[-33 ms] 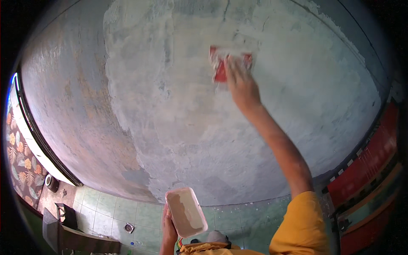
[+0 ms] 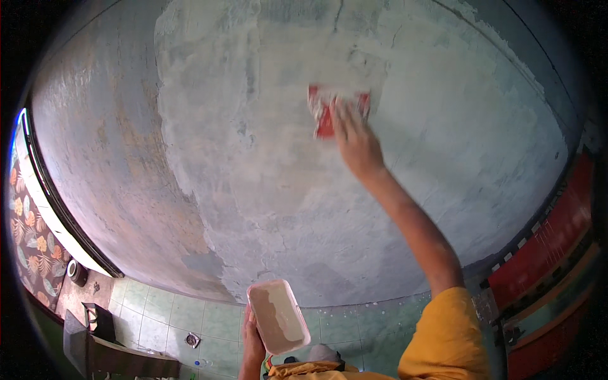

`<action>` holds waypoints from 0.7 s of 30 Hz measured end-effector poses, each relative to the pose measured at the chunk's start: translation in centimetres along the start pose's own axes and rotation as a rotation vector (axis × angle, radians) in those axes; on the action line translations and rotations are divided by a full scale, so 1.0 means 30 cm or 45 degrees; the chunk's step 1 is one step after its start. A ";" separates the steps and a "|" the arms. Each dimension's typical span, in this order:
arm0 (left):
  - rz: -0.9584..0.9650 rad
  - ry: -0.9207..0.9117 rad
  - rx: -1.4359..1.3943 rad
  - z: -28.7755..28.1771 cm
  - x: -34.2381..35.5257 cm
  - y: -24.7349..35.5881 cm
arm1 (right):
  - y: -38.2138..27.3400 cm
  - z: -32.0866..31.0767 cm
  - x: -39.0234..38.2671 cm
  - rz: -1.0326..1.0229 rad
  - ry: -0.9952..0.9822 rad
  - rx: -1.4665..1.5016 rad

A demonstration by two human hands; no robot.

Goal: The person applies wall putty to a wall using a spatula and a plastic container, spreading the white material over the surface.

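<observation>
My right hand (image 2: 360, 142) presses a red putty spreader (image 2: 325, 123) against the wall, fingers laid over its back. White filler is smeared across the spreader, and its upper edge meets the wall. Down at the lower middle, my left hand (image 2: 252, 335) grips the left side of a pale rectangular tub (image 2: 258, 320). Whitish filler (image 2: 286, 316) coats part of the tub's inside. The wall (image 2: 272, 209) carries a broad pale patch of filler with a ragged left border, while bare grey and brownish plaster shows farther left.
Green floor tiles (image 2: 218, 323) run along the wall's foot. A dark piece of furniture (image 2: 126, 361) stands at lower left, near a small round dish (image 2: 192, 340) on the floor. A patterned curtain (image 2: 38, 244) hangs far left. Red furniture (image 2: 532, 253) lines the right side.
My right hand has slid the spreader a short way down the wall and slightly left. The left hand and the tub stay practically where they were.
</observation>
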State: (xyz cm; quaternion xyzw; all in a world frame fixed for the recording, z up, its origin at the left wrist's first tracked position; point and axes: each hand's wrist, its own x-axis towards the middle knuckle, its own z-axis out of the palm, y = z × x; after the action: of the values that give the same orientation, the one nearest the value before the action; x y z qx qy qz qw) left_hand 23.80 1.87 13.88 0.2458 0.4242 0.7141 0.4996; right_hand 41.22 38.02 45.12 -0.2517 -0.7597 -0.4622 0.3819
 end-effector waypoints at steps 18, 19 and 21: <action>0.061 0.035 -0.025 -0.023 -0.032 0.017 | -0.032 -0.085 -0.116 -0.080 -0.097 0.183; 0.068 0.088 -0.027 -0.024 -0.033 0.016 | -0.103 -0.077 -0.194 -0.114 -0.160 0.203; 0.070 0.148 -0.032 -0.034 -0.038 0.004 | -0.164 -0.086 -0.230 -0.106 -0.190 0.301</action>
State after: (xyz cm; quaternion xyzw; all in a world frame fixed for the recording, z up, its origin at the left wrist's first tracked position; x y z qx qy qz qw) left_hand 23.37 0.44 13.54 0.2092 0.4365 0.7460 0.4573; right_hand 42.52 33.30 37.72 -0.2070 -0.8449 -0.3650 0.3318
